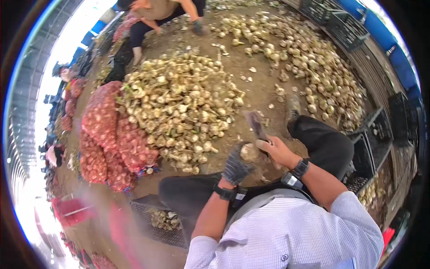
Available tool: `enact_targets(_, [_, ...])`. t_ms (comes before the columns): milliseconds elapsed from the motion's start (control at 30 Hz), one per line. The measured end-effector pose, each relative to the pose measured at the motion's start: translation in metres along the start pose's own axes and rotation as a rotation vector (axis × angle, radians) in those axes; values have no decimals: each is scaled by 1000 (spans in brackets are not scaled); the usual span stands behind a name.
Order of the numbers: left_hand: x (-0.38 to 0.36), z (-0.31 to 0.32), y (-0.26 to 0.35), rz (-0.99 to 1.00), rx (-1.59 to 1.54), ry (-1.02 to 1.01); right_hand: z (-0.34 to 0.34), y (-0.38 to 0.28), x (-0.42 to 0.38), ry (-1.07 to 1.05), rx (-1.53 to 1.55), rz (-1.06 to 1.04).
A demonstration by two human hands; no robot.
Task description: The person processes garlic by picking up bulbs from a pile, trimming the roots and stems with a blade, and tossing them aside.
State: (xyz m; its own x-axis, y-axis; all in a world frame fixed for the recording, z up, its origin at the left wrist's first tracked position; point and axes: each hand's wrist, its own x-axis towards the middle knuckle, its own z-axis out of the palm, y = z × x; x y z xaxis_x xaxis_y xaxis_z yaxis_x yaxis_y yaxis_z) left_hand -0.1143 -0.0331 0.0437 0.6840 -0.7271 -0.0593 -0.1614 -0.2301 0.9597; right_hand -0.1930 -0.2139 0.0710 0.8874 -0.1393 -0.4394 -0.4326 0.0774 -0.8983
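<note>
My left hand (237,167), in a dark grey work glove, is closed around a garlic bulb (249,153) in front of my lap. Bare and wrapped round a handle, my right hand (278,151) grips a knife (256,124) whose broad, dark blade points up and away from me. The knife's handle end is right beside the bulb. Beyond my hands lies a large heap of garlic (183,105) with stems on many bulbs. A second garlic pile (313,67) spreads over the ground at the far right.
Red mesh sacks (102,119) full of garlic stand left of the heap. A black crate (156,228) with garlic is by my left leg, and another crate (378,136) is at my right. Another person (165,15) crouches at the back. A red crate (71,210) sits at lower left.
</note>
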Motion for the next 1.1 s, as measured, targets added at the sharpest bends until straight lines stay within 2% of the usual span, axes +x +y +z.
enact_targets(100, [-3,5,-37,-120,-373,10,-11,4,-6,9,-374,-85])
enact_targets(133, [-4,6,-39,-132,-365,5,-12,4,-8,-17,-513,-128])
enact_targets(167, [-5,5,-41,-143,-355,3,-7,12,-12,93,-495,-376])
enact_targets(200, [-6,3,-42,-152,-343,2,-5,12,-14,90,-528,-430])
enact_targets(233, [-4,0,-37,-40,53,-37,-4,11,-15,86,-562,-486])
enact_targets(267, [-2,0,-39,52,187,-46,-3,11,-16,81,-595,-543])
enact_targets(333, [-1,0,-44,238,452,-61,-1,15,-14,99,-670,-498])
enact_targets(533, [1,1,-30,-31,199,-83,0,21,-9,101,-732,-495])
enact_targets(633, [1,3,-33,-24,81,-51,-2,25,-8,94,-734,-507])
enact_targets(733, [3,3,-46,173,401,-72,-1,31,-6,89,-726,-483])
enact_targets(833, [3,3,-47,33,211,-92,-3,36,-4,66,-742,-452])
enact_targets(933, [4,5,-46,36,184,-80,-4,40,-3,73,-755,-454])
enact_targets(1033, [6,4,-36,-43,200,-70,-4,45,2,86,-789,-468])
enact_targets(1100, [5,4,-33,0,215,-40,-4,46,4,83,-783,-476])
